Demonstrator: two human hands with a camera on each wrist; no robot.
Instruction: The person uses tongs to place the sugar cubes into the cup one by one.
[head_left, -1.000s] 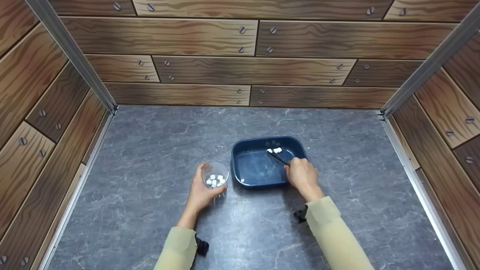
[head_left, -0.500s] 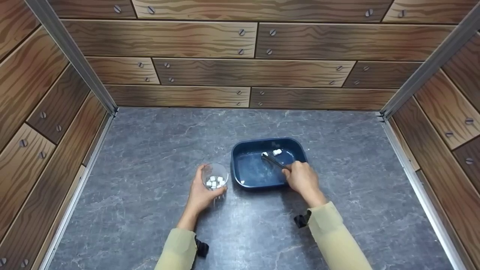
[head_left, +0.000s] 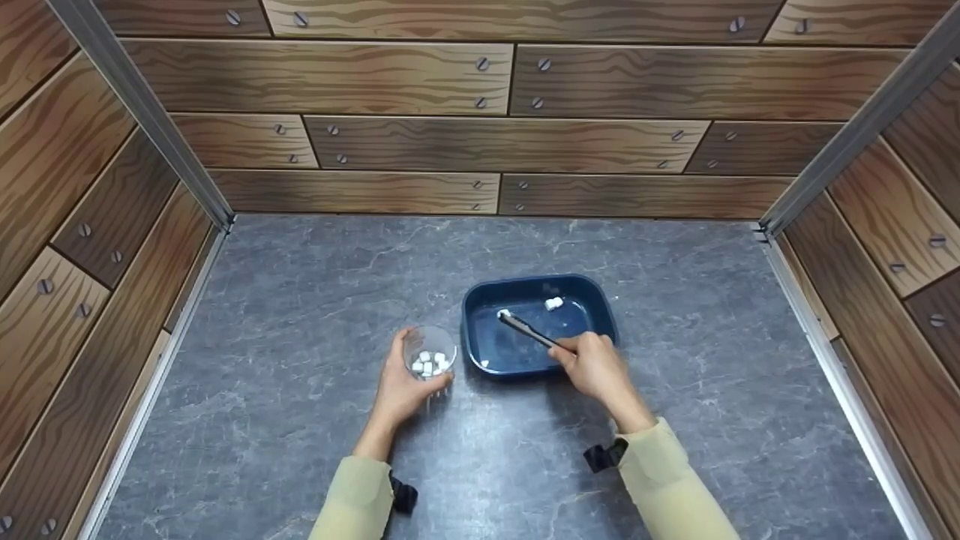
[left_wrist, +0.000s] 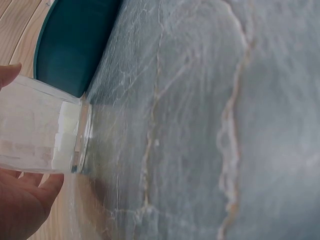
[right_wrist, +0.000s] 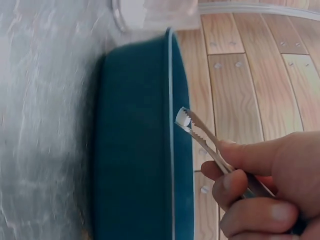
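Observation:
My left hand (head_left: 403,390) grips a clear cup (head_left: 429,337) with several small white pieces (head_left: 428,364), like mini marshmallows, at its bottom. In the left wrist view the cup (left_wrist: 30,125) stands upright on the table, fingers and thumb around it. To its right is a dark blue rectangular dish (head_left: 517,349). My right hand (head_left: 600,367) holds metal tongs (head_left: 531,331) over the dish. Their toothed tips pinch one white marshmallow-like piece (right_wrist: 183,118), raised about rim level in the right wrist view. More white pieces (head_left: 554,304) lie near the dish's back, and a small bit (head_left: 485,363) at its front left.
The dish stands on a grey marbled tabletop (head_left: 300,300). Wood-patterned walls (head_left: 420,142) close off the back and both sides, with metal posts (head_left: 180,157) at the corners. Black straps (head_left: 403,495) show at the sleeve cuffs.
The tongs have moved left across the dish, carrying one white piece away from the others at the back. My left hand and the cup have stayed in place.

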